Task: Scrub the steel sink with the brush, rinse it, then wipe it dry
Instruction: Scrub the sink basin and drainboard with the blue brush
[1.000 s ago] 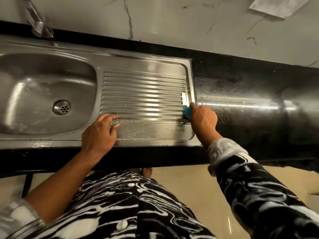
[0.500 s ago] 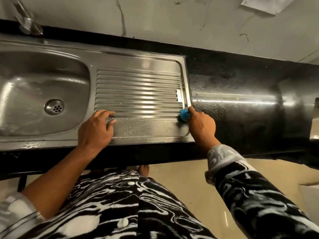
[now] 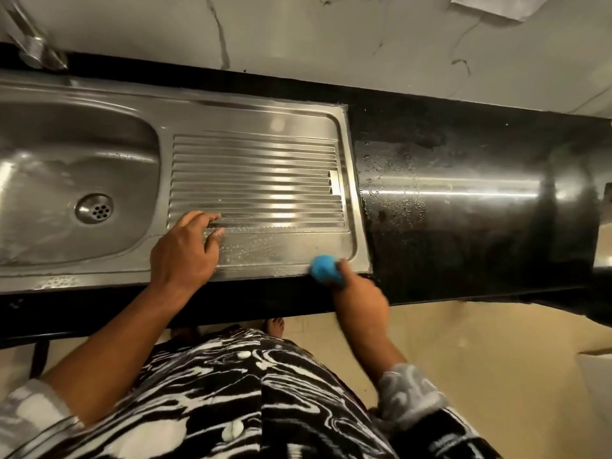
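since half a second ago our left hand (image 3: pixel 185 250) has stayed where it was. it lies palm down on the flat strip in front of the ribs, fingers loose and spread, the tips on the lowest ribs, holding nothing. our right hand (image 3: pixel 359 299) has moved. it was at the right end of the ribs and has come toward us to the front right corner of the steel sink (image 3: pixel 99 273). it is blurred, but we can see it wrapped round the blue brush (image 3: pixel 324 268), whose head sits on the front rim just inside that corner.

for edges, we go from the left. the tap (image 3: pixel 33 48) stands at the back rim, behind the bowl. the sink's front rim runs just behind the front edge of the black surface (image 3: pixel 463 193), and both our hands reach in over that edge. the draining board (image 3: pixel 255 167) lies open between and behind the hands, with beads of water on its flat front strip. right of the sink's raised edge the surface runs on open to the side of the view, with water drops (image 3: pixel 394 180) scattered near the sink. a white sheet (image 3: pixel 496 6) shows at the top right against the pale wall (image 3: pixel 331 44).

the bowl (image 3: pixel 39 167) on the left looks wet across its floor. the round drain (image 3: pixel 94 208) sits in it, toward the draining board.
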